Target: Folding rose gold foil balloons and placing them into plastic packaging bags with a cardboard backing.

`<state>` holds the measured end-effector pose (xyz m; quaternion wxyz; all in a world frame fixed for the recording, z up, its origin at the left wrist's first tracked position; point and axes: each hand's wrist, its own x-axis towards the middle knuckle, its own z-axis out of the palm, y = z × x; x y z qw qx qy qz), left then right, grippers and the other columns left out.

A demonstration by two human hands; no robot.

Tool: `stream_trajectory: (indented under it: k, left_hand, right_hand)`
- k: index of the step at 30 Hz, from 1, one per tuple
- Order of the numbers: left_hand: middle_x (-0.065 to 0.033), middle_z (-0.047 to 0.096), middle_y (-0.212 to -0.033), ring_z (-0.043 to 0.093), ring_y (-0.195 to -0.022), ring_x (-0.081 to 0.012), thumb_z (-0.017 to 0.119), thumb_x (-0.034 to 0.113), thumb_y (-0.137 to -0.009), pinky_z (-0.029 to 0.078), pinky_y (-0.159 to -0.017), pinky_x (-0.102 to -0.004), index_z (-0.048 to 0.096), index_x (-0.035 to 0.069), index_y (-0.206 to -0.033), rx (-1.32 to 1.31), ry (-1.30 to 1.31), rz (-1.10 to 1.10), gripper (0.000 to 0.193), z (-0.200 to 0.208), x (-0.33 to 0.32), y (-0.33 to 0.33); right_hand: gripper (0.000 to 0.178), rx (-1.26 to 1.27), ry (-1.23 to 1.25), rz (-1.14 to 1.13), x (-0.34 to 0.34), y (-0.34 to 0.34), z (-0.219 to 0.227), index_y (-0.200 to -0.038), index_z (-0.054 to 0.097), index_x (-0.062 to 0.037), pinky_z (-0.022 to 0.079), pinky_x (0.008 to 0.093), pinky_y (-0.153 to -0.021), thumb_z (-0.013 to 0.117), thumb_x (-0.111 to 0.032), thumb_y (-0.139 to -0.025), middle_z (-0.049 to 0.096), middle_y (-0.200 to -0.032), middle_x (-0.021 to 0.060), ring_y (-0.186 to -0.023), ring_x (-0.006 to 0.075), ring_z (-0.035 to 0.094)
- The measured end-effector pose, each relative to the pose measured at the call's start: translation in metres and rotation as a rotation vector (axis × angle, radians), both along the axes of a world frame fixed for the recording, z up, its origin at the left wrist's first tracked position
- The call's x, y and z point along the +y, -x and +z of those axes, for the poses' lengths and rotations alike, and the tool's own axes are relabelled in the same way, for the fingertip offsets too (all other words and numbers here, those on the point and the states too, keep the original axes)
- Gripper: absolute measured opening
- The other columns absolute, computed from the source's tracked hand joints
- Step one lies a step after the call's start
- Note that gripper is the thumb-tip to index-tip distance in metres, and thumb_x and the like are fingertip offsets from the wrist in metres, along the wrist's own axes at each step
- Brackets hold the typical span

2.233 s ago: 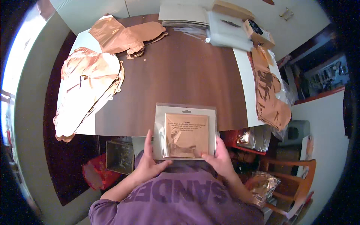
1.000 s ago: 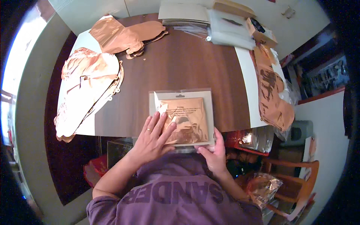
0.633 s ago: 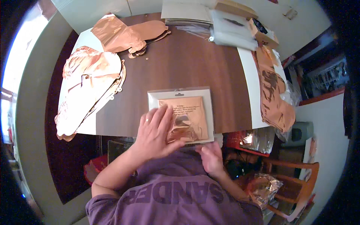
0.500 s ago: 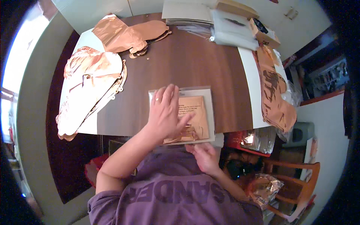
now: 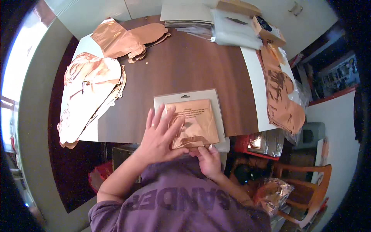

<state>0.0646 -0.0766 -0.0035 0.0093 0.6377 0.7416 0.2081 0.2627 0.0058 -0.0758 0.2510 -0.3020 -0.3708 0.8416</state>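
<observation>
The table (image 5: 193, 65) has a dark brown wood-grain top with white side strips; lens curvature bends its edges. We locate the copper packet (image 5: 199, 120) on a pale backing card (image 5: 217, 101) at the table's near edge, directly before the torso. The left hand (image 5: 159, 133) lies across the packet's left side, fingers spread, and covers part of the printing and the card's left margin. The right hand (image 5: 208, 160) is at the packet's lower edge with fingers bunched; they hide one another, so we cannot tell whether they are clamped on it. We also cannot tell whether the card rests on the table. Glare washes out the left foil stack (image 5: 92, 85). A second foil stack (image 5: 119, 40) lies beyond it, and copper foil (image 5: 280, 96) lies along the right side. Grey card sheets (image 5: 185, 13), cut off above, adjoin clear plastic sleeves (image 5: 234, 31). The chair (image 5: 320, 185) at lower right is partly hidden by crumpled film (image 5: 274, 195).
</observation>
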Motion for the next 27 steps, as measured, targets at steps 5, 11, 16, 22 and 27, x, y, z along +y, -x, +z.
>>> stream_trajectory:
  k: [5, 11, 16, 22, 27]
  left_hand:
    - [-0.0229, 0.034, -0.148, 0.030, -0.137, -0.0484, 0.066, 0.052, -0.080, 0.028, -0.108, -0.0596, 0.042, 0.011, -0.142, 0.005, 0.026, -0.050, 0.079, -0.016, -0.016, -0.002]
    - [-0.0211, 0.034, -0.149, 0.027, -0.138, -0.0488, 0.070, 0.047, -0.078, 0.030, -0.108, -0.0598, 0.040, 0.011, -0.144, 0.028, 0.070, -0.159, 0.080, -0.019, -0.022, 0.004]
    - [-0.0184, 0.036, -0.149, 0.026, -0.139, -0.0472, 0.072, 0.042, -0.077, 0.029, -0.109, -0.0597, 0.040, 0.011, -0.144, 0.000, 0.062, -0.180, 0.080, -0.021, -0.021, 0.015]
    - [-0.0192, 0.036, -0.149, 0.027, -0.140, -0.0461, 0.066, 0.039, -0.084, 0.025, -0.111, -0.0597, 0.045, 0.010, -0.140, -0.068, 0.094, -0.132, 0.067, -0.004, -0.013, 0.011]
    - [-0.0171, 0.041, -0.146, 0.034, -0.136, -0.0446, 0.064, 0.042, -0.085, 0.034, -0.108, -0.0558, 0.046, 0.010, -0.139, 0.124, 0.047, -0.113, 0.065, -0.019, -0.015, 0.010]
  right_hand:
    - [0.023, -0.025, -0.004, -0.017, -0.004, 0.005, 0.005, -0.111, 0.060, 0.0016, 0.056, 0.0326, -0.074, 0.057, -0.015, -0.096, 0.070, -0.094, 0.0127, -0.081, 0.0198, 0.068]
    - [0.024, -0.089, 0.041, -0.063, -0.003, 0.003, 0.004, -0.109, 0.061, 0.0012, 0.056, 0.0323, -0.072, 0.061, -0.016, -0.094, 0.070, -0.092, 0.0122, -0.080, 0.0196, 0.068]
    - [0.024, -0.131, 0.009, 0.016, 0.001, 0.004, 0.010, -0.105, 0.062, 0.0017, 0.055, 0.0325, -0.077, 0.058, -0.020, -0.097, 0.070, -0.098, 0.0140, -0.083, 0.0206, 0.068]
    - [0.036, -0.202, -0.128, 0.083, 0.012, 0.001, 0.018, -0.103, 0.060, 0.0043, 0.055, 0.0358, -0.076, 0.048, -0.029, -0.102, 0.069, -0.098, 0.0211, -0.083, 0.0260, 0.069]
    - [0.046, -0.255, -0.118, 0.084, 0.016, 0.002, 0.024, -0.103, 0.062, 0.0050, 0.055, 0.0343, -0.076, 0.043, -0.037, -0.103, 0.070, -0.093, 0.0186, -0.079, 0.0236, 0.068]
